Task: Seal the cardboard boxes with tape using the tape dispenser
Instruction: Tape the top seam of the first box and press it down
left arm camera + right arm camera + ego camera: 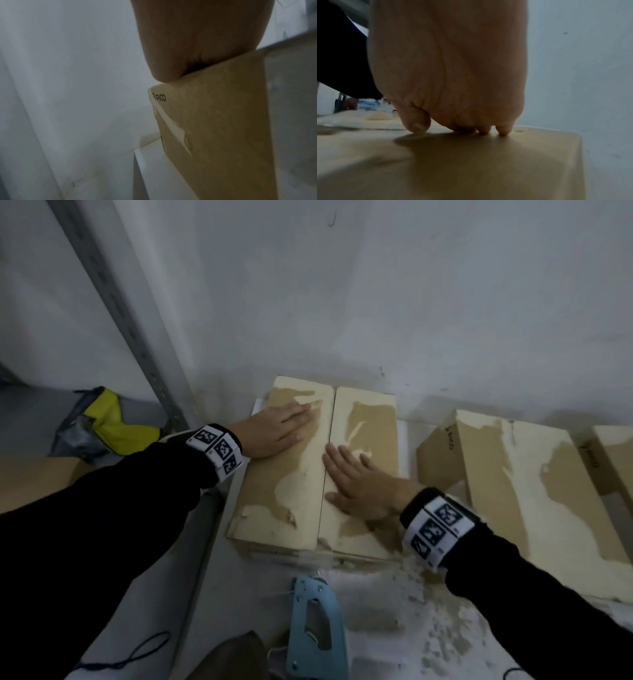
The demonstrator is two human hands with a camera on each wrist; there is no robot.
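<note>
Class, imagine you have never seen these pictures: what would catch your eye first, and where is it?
First, the two hands pressed flat on the closed brown cardboard box by the wall: the left hand on its left flap, the right hand on its right flap. Next, the light blue metal tape dispenser lying untouched in front of the box, and the patterned black-and-white wristbands.

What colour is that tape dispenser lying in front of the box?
Light blue, with a cut-out handle. The tape dispenser shows best in the head view.
</note>
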